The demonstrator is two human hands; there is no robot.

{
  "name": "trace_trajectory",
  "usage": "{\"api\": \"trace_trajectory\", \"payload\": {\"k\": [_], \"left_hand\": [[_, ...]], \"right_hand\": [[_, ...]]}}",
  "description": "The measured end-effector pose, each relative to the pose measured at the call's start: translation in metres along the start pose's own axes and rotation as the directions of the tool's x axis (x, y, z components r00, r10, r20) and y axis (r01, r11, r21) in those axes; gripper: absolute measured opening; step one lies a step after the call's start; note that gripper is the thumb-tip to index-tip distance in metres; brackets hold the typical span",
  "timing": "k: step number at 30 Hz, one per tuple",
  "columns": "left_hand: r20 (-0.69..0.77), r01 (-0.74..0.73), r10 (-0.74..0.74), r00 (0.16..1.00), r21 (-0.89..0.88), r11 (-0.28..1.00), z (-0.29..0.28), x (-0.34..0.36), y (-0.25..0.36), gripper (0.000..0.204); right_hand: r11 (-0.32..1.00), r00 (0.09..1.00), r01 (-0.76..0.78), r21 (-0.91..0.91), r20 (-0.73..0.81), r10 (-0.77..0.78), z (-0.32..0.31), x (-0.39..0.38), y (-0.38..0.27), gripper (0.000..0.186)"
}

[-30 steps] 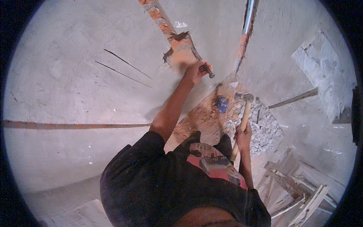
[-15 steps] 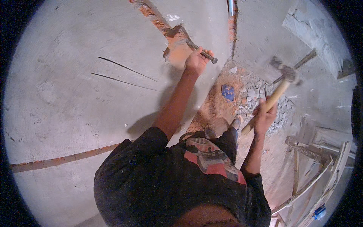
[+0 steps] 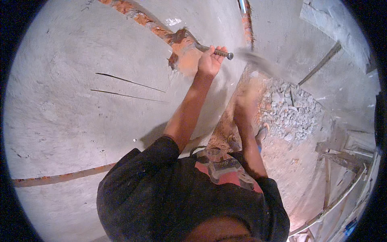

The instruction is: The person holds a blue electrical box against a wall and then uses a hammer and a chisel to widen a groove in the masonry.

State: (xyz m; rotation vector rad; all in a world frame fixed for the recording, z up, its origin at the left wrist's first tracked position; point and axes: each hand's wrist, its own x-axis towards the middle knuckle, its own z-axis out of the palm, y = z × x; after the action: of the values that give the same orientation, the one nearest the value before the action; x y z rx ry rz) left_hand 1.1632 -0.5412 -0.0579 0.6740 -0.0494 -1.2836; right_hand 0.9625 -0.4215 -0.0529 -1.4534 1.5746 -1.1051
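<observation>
Grey plastered wall [image 3: 80, 133] fills most of your view, cut by a slanting channel [image 3: 141, 18] that bares orange brick and widens into a rough-edged notch [image 3: 187, 58] at its lower end. To the left of that notch, two thin dark lines [image 3: 129, 82] run across the plaster, and a brick-coloured groove [image 3: 64, 176] crosses lower down.

Your left hand [image 3: 210, 63] has its grip clamped around a ribbed metal chisel [image 3: 227, 55]. The chisel lies tilted, its round struck end showing past your fingers on the right and its other end running to the notch's edge; you cannot tell whether the tip touches brick.

Your right hand [image 3: 244, 107] is a blur in front of your body, its grip closed on a hammer [image 3: 260, 61], though the separate fingers are too smeared to make out. The hammer's head is a grey streak just to the right of the chisel's struck end.

Below, grey rubble [image 3: 292, 115] is heaped on the dusty floor [image 3: 288, 165] near the foot of the wall, beside your sandalled foot [image 3: 263, 132]. Wooden pieces [image 3: 327, 181] stand at the lower right.
</observation>
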Motion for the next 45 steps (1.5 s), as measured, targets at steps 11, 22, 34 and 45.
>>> {"api": "trace_trajectory", "payload": {"k": [11, 22, 34, 45], "left_hand": [[-0.030, -0.053, 0.052, 0.998, -0.026, 0.998, 0.009, -0.006, -0.001, 0.014], [0.098, -0.064, 0.043, 0.994, 0.220, 0.973, -0.037, 0.011, -0.002, 0.020], [0.064, -0.020, 0.021, 0.998, -0.011, 1.000, 0.005, -0.007, -0.001, 0.018], [0.025, -0.074, 0.074, 0.997, -0.003, 0.997, 0.003, -0.010, 0.008, 0.018]], "right_hand": [[0.717, 0.843, 0.268, 0.644, -0.516, 0.148, -0.136, 0.057, -0.073, 0.013], [0.998, 0.952, 0.063, 0.003, 0.301, -0.061, -0.010, -0.004, 0.010, 0.025], [0.945, 0.607, 0.279, 0.174, -0.794, -0.033, -0.042, 0.029, -0.017, 0.014], [0.813, 0.957, 0.145, 0.565, -0.288, 0.029, -0.108, 0.041, -0.036, 0.015]]}}
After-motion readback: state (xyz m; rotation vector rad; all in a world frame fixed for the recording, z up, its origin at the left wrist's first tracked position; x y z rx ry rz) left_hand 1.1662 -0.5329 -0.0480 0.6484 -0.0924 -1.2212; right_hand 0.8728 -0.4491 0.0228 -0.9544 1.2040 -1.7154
